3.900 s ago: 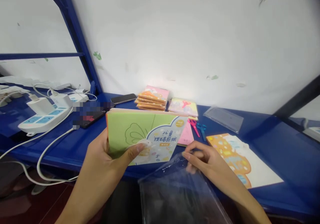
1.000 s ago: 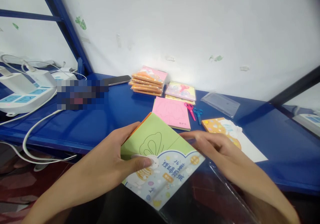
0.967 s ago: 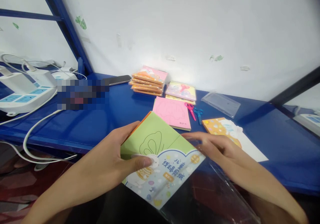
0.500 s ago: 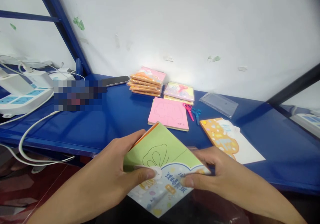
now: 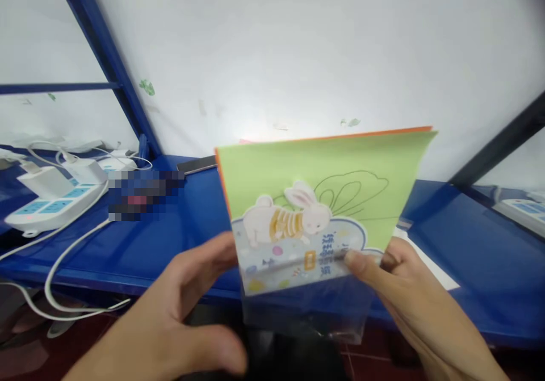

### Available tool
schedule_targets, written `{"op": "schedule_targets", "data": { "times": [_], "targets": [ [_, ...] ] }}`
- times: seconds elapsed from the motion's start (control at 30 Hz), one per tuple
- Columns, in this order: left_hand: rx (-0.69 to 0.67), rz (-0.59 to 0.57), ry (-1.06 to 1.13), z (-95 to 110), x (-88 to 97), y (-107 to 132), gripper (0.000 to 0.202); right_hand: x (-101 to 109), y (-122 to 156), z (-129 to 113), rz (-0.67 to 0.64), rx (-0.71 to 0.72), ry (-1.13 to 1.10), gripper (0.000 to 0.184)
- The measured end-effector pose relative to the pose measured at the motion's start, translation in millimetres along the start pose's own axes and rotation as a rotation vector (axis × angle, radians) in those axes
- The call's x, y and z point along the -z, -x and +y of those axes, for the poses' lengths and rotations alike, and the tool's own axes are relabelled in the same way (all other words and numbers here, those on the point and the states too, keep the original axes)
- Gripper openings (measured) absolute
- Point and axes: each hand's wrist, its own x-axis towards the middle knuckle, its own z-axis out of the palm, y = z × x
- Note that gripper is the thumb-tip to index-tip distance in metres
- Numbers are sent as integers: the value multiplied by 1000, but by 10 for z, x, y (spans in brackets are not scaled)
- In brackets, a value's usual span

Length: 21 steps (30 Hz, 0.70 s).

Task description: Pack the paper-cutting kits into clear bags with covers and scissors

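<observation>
A green paper pack [image 5: 340,165] with a printed rabbit and an orange back sheet stands upright in front of me. Its lower edge sits inside a clear plastic sleeve [image 5: 306,307]. My right hand [image 5: 400,290] pinches the pack's lower right corner through the sleeve, thumb on the front. My left hand [image 5: 183,313] hovers at the lower left with fingers spread. Its fingertips touch the pack's left edge and its thumb hangs apart below.
The blue table [image 5: 468,245] runs across the view under a white wall. A white power strip [image 5: 46,205] with chargers and loose cables lies at the left. A dark phone [image 5: 196,165] and a white card [image 5: 430,267] show beside the pack. A blue frame post [image 5: 110,68] slants at the left.
The pack has turned upright and risen in front of the camera, hiding the stacks behind. My left thumb has come off it. My right hand now pinches it, with the sleeve over its bottom edge.
</observation>
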Motion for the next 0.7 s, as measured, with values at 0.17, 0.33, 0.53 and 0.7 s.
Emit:
{"op": "schedule_targets", "data": {
  "times": [0.17,0.33,0.53,0.7],
  "targets": [
    [-77,83,-22,50,-36,-133,37,-239,-221,6,-48,114,-47,38],
    [-149,259,15,97,64,-165,38,-438,-386,-259,-160,114,28,30],
    [-156,389,184,22,113,-268,37,-458,-538,-392,-233,163,166,46],
    [-85,399,361,-32,310,-374,50,141,-795,-464,-74,130,346,55]
  ]
}}
